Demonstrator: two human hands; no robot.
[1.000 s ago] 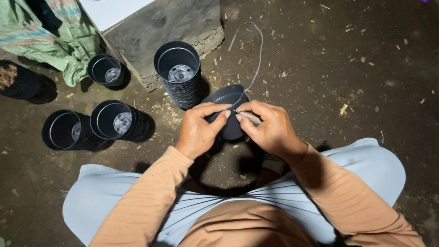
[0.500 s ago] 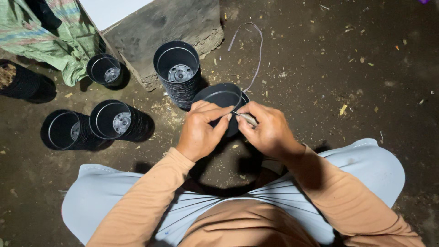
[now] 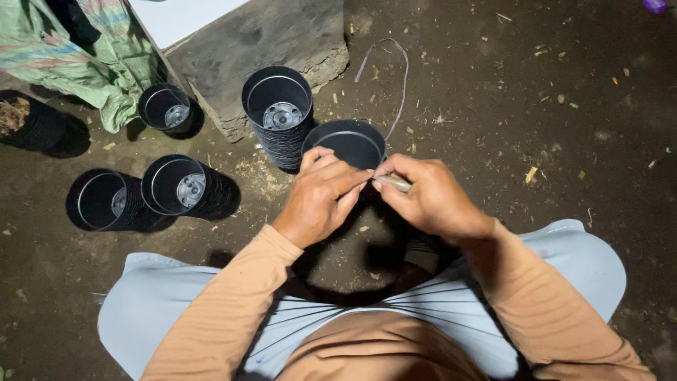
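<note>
Seemingly mid-piercing: the left hand [image 3: 321,197] steadies the pot [image 3: 345,143], its grip pressed on the rim, while the right hand [image 3: 430,197] pinches a thin tool [image 3: 393,183] beside it. Next, I judge, the tip needs steady pressure against the pot wall.

Your left hand [image 3: 321,197] covers the near rim and side of the black pot [image 3: 345,143], so you cannot tell how much of it the fingers grip, and your right hand [image 3: 430,199] hides all but the pale tip of the thin tool [image 3: 392,183], leaving its kind unclear. The stack of pots [image 3: 278,113] conceals how many are nested in it, and the thin cord [image 3: 398,77] on the dirt disappears behind the held pot. The green cloth [image 3: 77,49] and the pale slab [image 3: 183,17] are cut off by the top edge, and your knees and forearms by the bottom edge.
</note>
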